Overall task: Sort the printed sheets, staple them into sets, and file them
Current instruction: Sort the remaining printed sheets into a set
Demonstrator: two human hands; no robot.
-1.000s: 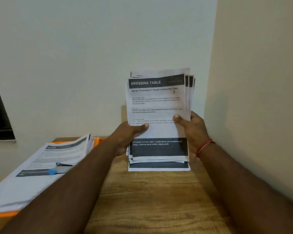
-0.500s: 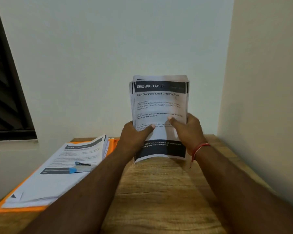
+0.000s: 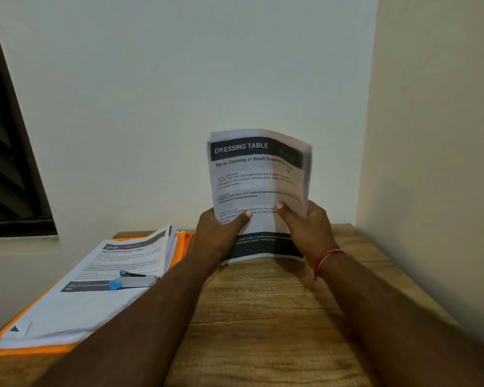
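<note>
A set of printed sheets [image 3: 257,177] headed "DRESSING TABLE" stands upright with its bottom edge on the wooden table [image 3: 263,317]. My left hand [image 3: 221,233] grips its left side, thumb across the front page. My right hand [image 3: 305,230] grips the right side, thumb on the front; the sheets bow slightly. A larger stack of printed sheets [image 3: 95,283] lies flat at the left on an orange folder [image 3: 185,247]. A blue and silver stapler [image 3: 134,282] lies on top of that stack.
White walls close in behind and at the right, forming a corner. A dark window [image 3: 9,163] is at the far left. Bare wood shows between my forearms.
The fanned, uneven sheets have been squared into one aligned set standing on the table. The set has tilted and bowed a little since half a second ago.
</note>
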